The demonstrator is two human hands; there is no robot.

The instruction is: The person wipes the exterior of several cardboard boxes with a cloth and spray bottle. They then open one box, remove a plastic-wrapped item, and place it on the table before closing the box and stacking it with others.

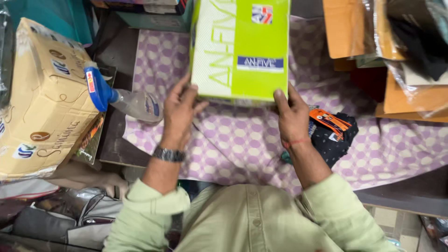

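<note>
Head view: both hands, left hand (179,112) and right hand (291,116), clamped on green box (240,46) near end; long axis points away.

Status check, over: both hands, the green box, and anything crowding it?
Left hand and right hand grip the green box by its near corners. Box over the checked cloth. Spray bottle lies left, dark packet right.
</note>
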